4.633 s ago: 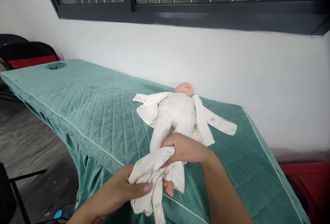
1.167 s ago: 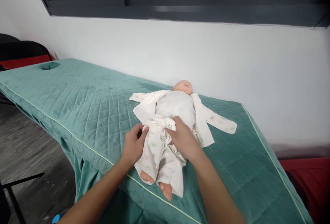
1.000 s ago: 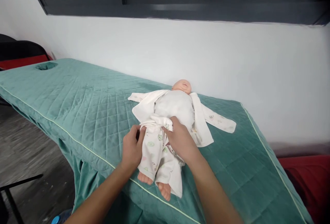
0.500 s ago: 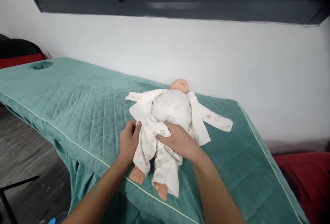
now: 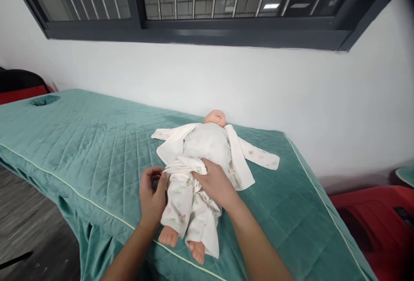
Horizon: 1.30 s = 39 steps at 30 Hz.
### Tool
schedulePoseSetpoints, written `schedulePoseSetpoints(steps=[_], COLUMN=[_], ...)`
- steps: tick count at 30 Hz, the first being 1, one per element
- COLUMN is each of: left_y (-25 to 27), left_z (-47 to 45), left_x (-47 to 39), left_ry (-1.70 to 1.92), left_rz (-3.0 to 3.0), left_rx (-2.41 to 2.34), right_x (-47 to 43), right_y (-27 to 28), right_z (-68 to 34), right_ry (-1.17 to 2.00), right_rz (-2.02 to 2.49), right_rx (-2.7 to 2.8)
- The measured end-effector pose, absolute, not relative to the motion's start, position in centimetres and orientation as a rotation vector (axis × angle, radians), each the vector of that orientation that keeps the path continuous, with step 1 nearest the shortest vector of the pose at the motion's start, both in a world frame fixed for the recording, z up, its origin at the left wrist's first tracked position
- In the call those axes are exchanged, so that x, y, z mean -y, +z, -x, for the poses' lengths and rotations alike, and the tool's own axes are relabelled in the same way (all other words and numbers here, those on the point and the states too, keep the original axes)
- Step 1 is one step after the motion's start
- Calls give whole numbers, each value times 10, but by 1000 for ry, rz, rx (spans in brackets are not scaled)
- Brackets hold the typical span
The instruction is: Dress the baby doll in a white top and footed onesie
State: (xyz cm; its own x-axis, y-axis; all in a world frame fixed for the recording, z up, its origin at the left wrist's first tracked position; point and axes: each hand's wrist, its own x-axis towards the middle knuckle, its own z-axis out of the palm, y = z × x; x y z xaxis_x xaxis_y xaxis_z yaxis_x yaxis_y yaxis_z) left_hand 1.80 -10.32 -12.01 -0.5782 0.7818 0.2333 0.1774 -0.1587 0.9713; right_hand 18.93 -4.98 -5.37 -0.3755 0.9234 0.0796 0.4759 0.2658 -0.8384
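A baby doll point(image 5: 207, 140) lies on its back, feet toward me, on a green quilted bed cover point(image 5: 110, 156). Its white long-sleeved top point(image 5: 241, 156) is spread open at both sides of the pale cloth torso. White printed baby trousers point(image 5: 179, 190) cover the legs, with the waist bunched below the belly and both feet showing. My right hand point(image 5: 215, 182) grips the bunched waistband between thumb and fingers. At the opposite hip, my left hand point(image 5: 153, 194) is curled with thumb and fingertips at the trousers' edge, apparently pinching it; the fingertips are partly hidden.
A white wall point(image 5: 274, 86) and a dark-framed window point(image 5: 194, 35) stand behind the bed. A face hole point(image 5: 44, 100) is at the bed's far left. Red chairs are at the right point(image 5: 378, 225) and far left point(image 5: 24, 93). The bed's front edge lies close below the doll's feet.
The camera view has tilted up slightly, showing more window. My left hand has shifted outward and down along the trousers' side. My right hand keeps its hold at the waistband.
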Motion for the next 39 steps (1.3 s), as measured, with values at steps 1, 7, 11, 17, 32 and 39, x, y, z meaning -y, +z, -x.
schedulePoseSetpoints(steps=[1,7,11,17,32,39], left_y=[-119,-95,-81,-73,-108,-105], left_z=[-16,-8,-1,-2,21,21], left_x=[103,80,31,-59,-125,-126], left_ry=[1827,1671,1600,1368,746,602], left_rz=[-1070,-1001,-1090,-1571,-2067,-2175], left_rx=[-1617,-1523,-1476,-1550,-2009,-2102], right_x=[51,50,43,13,-26,-32], right_y=[-52,-34,-30,-48,-94,-100], right_z=[-190,-211,-231,-258,-287,-286], right_ry=[1013,1336,1499,1000,506,521], right_rz=[1242,956,924,1221,1939,1960], right_rx=[1987,2031,1807,1334,1344,1363])
